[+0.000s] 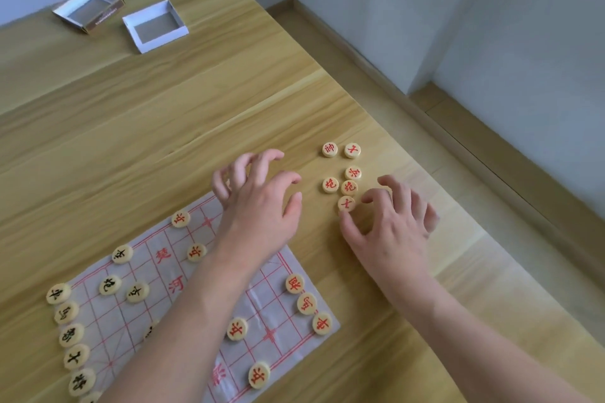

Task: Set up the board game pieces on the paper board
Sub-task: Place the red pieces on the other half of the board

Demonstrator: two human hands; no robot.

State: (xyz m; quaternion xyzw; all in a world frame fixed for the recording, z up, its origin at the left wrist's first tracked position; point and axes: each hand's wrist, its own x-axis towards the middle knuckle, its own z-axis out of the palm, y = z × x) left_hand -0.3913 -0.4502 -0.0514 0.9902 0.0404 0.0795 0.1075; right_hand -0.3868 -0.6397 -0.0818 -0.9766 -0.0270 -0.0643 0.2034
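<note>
Pale wooden tabletop (163, 108) carries the white paper board with red grid lines (183, 275), half filled along its edges. Beyond its corner lie six loose round wooden discs with red characters (342, 178), presumably awaiting placement. Right hand (393, 222) touches the nearest disc (346, 203) with thumb and forefinger, apparently to lift it; left hand (258, 196) hovers nearby, loosely curled, empty.
</note>
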